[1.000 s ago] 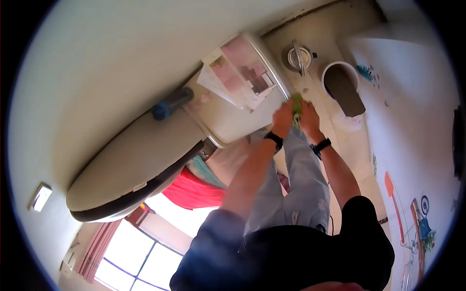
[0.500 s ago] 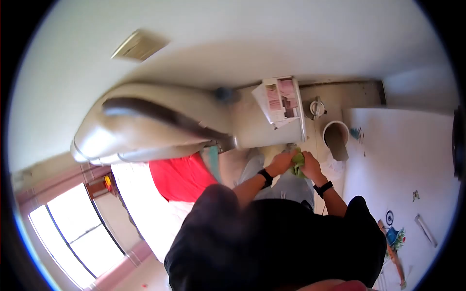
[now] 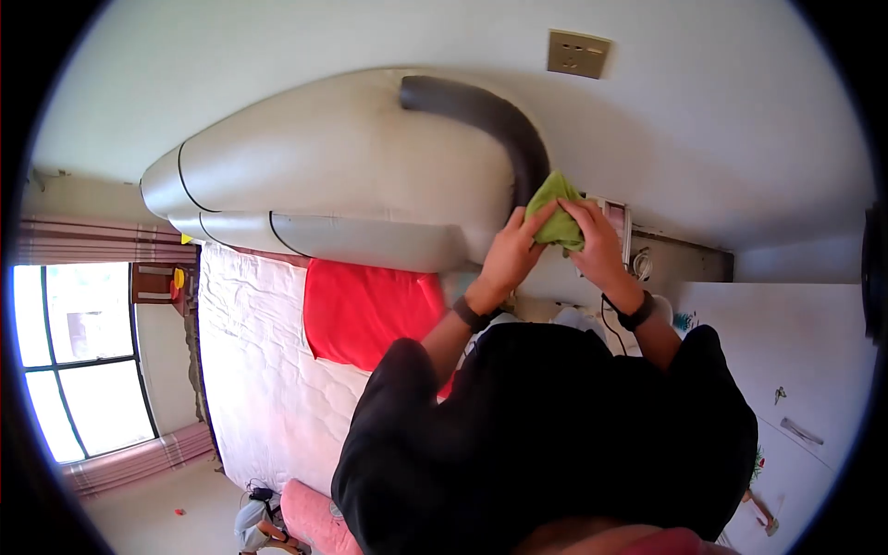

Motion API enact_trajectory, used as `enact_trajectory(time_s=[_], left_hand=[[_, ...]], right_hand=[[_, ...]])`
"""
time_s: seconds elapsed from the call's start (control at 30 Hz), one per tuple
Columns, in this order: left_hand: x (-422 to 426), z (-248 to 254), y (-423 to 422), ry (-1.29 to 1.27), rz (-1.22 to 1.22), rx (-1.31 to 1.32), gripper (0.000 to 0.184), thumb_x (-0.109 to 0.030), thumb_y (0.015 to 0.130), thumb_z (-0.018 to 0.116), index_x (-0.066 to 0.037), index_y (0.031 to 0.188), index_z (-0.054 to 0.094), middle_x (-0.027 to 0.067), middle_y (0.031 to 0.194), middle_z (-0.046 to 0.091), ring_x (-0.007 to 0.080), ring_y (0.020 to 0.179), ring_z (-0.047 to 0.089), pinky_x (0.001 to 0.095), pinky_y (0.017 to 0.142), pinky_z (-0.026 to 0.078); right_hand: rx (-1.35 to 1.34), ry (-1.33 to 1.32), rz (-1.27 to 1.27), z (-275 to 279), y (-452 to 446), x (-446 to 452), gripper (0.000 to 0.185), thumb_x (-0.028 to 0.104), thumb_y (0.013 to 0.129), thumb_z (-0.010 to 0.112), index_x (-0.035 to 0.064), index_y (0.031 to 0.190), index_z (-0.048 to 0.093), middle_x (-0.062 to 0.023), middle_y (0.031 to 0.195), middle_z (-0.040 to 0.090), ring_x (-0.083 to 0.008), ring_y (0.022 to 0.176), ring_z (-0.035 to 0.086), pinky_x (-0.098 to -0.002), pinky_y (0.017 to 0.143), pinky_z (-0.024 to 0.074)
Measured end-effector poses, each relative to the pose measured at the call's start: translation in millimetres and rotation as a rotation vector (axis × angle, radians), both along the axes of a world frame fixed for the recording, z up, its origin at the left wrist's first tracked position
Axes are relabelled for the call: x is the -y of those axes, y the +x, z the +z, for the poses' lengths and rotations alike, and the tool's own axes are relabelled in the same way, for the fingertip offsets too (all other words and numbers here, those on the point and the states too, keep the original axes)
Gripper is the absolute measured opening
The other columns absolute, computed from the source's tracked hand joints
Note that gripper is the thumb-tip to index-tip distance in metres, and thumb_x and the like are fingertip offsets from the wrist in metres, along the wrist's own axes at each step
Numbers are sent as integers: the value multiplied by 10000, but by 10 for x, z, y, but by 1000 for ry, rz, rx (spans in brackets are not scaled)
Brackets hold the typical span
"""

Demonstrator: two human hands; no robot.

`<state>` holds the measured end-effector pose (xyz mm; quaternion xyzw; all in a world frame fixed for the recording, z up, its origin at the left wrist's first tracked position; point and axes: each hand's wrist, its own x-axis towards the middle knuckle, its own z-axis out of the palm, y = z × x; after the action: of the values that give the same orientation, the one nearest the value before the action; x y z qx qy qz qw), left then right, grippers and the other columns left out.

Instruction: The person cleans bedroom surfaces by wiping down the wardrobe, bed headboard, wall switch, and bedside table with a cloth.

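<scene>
And here are both hands on it: the left hand (image 3: 511, 257) has its fingers closed on the lower left edge of a green cloth (image 3: 552, 217), and the right hand (image 3: 598, 248) grips the same cloth from the other side, fingers bent over its right edge. No gap in either grip; the cloth is bunched between them, one corner poking up above the fingertips, held out well in front of the chest. Just behind it in view runs the dark curved trim (image 3: 490, 116) of a big cream padded headboard (image 3: 333, 153), and whether cloth and trim touch, I cannot tell from this angle! Down the wrists we go: a dark band (image 3: 472, 314) on the left, another dark band (image 3: 636, 313) on the right, then the loose black shirt (image 3: 555, 444) filling the bottom of the view. Out to the left, a bright red cloth (image 3: 375, 310) lies across the white quilted bed (image 3: 264, 342), with a pink cushion (image 3: 314, 513) near its lower edge and a window (image 3: 88, 370) beyond, pink curtains (image 3: 102, 242) beside it. Up top, a wall socket (image 3: 578, 54); over on the right, a white cabinet (image 3: 740, 361) with a metal handle (image 3: 801, 431).
</scene>
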<state>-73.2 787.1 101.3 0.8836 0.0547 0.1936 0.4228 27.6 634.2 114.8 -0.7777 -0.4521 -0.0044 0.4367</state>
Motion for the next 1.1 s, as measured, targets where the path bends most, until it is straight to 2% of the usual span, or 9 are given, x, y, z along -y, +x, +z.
enact_trajectory(time_s=[0.17, 0.3, 0.43, 0.53, 0.57, 0.73, 0.87, 0.97, 1.1], left_hand=[[-797, -174, -415, 29, 195, 91, 676, 11, 758, 684, -184, 1371, 475, 199, 1084, 544, 448, 923, 574, 474, 752, 498], [-1267, -348, -682, 33, 322, 104, 667, 19, 768, 681, -180, 1369, 471, 199, 1144, 555, 449, 975, 573, 485, 798, 497], [-1656, -194, -870, -3, 498, 181, 592, 17, 800, 659, -132, 1347, 488, 196, 1215, 552, 420, 1085, 549, 452, 886, 476], [-1923, 41, -803, 37, 577, 221, 584, 19, 796, 662, -109, 1340, 494, 195, 1223, 550, 413, 1074, 552, 439, 907, 467], [-1982, 143, -747, -19, 572, 224, 559, 24, 781, 668, -87, 1309, 524, 185, 1201, 566, 405, 1075, 552, 432, 925, 456], [-2006, 265, -362, 93, 390, 249, 554, 5, 740, 697, -134, 1262, 571, 156, 1088, 591, 379, 989, 587, 427, 828, 498], [-1645, 64, -116, 30, 193, 223, 584, -14, 706, 725, -171, 1247, 576, 149, 1047, 577, 382, 903, 604, 444, 739, 519], [-1313, -1, -127, 34, 83, 106, 577, -16, 706, 720, -165, 1243, 571, 153, 1060, 565, 405, 895, 598, 461, 736, 517], [-1267, -259, -164, -42, 102, 138, 577, -22, 725, 707, -158, 1264, 552, 159, 1078, 559, 416, 890, 593, 467, 744, 516]], right_hand=[[127, 32, 52, -244, -347, -1028, 731, -89, 644, 674, 98, 1332, 512, -151, 1183, 526, -367, 1070, 546, -409, 864, 482], [267, 46, 152, -431, -540, -1655, 748, -78, 633, 682, 75, 1342, 498, -165, 1173, 519, -360, 1045, 519, -405, 917, 450], [273, 65, 274, -270, -609, -2297, 720, -85, 649, 670, 74, 1332, 504, -159, 1185, 515, -362, 1092, 509, -406, 937, 446], [206, 130, 287, 29, -644, -2561, 726, -123, 649, 640, 78, 1333, 507, -167, 1204, 500, -374, 1112, 503, -413, 947, 446], [189, 158, 274, 96, -610, -2623, 725, -120, 651, 646, 77, 1335, 504, -169, 1203, 502, -376, 1114, 503, -413, 946, 448], [181, 235, 99, 50, -358, -2382, 705, -89, 690, 684, 71, 1347, 485, -171, 1204, 507, -391, 1120, 504, -429, 954, 445], [172, 213, -78, -181, -319, -1847, 692, -73, 684, 695, 41, 1335, 490, -166, 1186, 517, -365, 1103, 516, -412, 942, 445], [157, 214, -209, -559, -363, -1530, 709, -63, 682, 711, 30, 1344, 476, -177, 1177, 508, -374, 1095, 512, -416, 945, 440], [205, 196, -313, -617, -589, -1620, 733, -60, 678, 735, 32, 1355, 469, -174, 1151, 501, -375, 1080, 506, -416, 940, 437]])
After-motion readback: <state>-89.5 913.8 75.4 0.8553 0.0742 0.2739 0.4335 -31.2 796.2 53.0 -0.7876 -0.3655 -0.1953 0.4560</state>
